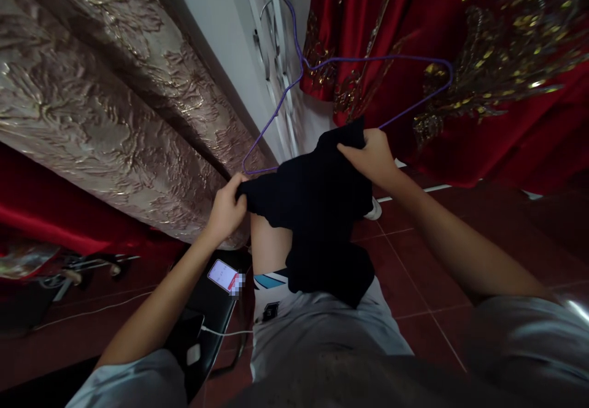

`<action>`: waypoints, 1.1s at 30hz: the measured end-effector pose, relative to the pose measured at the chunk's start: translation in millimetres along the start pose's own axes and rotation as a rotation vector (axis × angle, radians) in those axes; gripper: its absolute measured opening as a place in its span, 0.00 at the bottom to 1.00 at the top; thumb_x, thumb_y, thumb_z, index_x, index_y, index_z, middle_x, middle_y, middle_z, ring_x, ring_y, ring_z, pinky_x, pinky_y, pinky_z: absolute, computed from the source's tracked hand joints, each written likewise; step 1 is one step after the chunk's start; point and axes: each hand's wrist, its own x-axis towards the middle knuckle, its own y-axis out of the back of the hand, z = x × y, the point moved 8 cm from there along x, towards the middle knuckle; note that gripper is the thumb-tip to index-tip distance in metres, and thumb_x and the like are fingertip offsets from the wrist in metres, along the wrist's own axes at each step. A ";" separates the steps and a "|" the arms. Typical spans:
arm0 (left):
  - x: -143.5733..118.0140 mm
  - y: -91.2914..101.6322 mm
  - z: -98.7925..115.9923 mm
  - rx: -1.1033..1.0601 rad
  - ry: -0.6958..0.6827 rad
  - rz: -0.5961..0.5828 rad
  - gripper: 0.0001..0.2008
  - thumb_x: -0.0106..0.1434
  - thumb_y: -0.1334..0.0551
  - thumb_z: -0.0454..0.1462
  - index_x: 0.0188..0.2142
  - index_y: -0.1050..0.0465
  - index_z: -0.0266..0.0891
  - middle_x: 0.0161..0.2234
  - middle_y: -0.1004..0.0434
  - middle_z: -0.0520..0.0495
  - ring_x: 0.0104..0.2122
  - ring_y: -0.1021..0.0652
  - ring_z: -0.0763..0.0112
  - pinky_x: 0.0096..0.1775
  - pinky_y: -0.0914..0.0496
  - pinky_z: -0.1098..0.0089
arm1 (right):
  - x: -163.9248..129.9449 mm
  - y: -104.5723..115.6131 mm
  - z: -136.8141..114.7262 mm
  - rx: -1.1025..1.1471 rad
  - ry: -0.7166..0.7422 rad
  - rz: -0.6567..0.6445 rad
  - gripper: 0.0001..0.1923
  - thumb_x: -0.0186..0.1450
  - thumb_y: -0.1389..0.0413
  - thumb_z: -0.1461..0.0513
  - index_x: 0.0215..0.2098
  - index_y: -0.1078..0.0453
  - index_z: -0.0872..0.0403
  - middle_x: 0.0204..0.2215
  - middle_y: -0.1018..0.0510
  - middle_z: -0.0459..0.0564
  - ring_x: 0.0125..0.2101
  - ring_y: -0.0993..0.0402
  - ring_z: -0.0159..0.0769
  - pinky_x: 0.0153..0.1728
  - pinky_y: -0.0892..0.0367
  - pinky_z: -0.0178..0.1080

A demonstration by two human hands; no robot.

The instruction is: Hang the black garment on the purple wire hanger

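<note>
A black garment (317,211) hangs in front of me, stretched between both hands over my knee. My left hand (226,208) grips its left edge, close to the lower corner of a purple wire hanger (368,59). My right hand (372,156) grips the garment's upper right edge where the hanger's right arm runs into the cloth. The hanger's hook reaches up to a metal handle (267,12) on a white door. The garment hides the hanger's bottom bar.
A beige brocade curtain (101,101) fills the left. Red cloth with gold embroidery (483,58) hangs at the right. A lit phone (224,275) lies on a black seat (207,316) beside my leg, with a white cable. The floor is dark red tile (437,242).
</note>
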 end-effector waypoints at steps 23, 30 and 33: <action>45.3 52.6 38.6 0.359 -0.185 0.143 0.15 0.68 0.47 0.32 0.51 0.29 0.39 0.65 0.30 0.39 0.62 0.28 0.51 0.60 0.32 0.49 | -4.3 5.5 -12.0 -0.008 -0.054 0.032 0.17 0.57 0.38 0.57 0.18 0.39 0.53 0.18 0.37 0.47 0.24 0.38 0.32 0.24 0.43 0.37; 97.0 18.0 63.4 -0.089 -0.305 0.209 0.12 0.73 0.48 0.36 0.53 0.35 0.43 0.55 0.23 0.40 0.61 0.25 0.59 0.62 0.32 0.55 | -16.1 -19.9 -10.9 0.103 -0.056 -0.047 0.14 0.61 0.39 0.53 0.24 0.32 0.53 0.22 0.29 0.48 0.30 0.28 0.39 0.27 0.31 0.40; 109.6 15.4 72.7 -0.100 -0.305 0.207 0.13 0.71 0.44 0.36 0.55 0.33 0.44 0.53 0.22 0.42 0.59 0.25 0.58 0.62 0.32 0.56 | -20.5 -13.2 -26.7 0.089 0.007 -0.089 0.10 0.62 0.39 0.55 0.32 0.26 0.53 0.29 0.23 0.50 0.37 0.23 0.43 0.37 0.25 0.42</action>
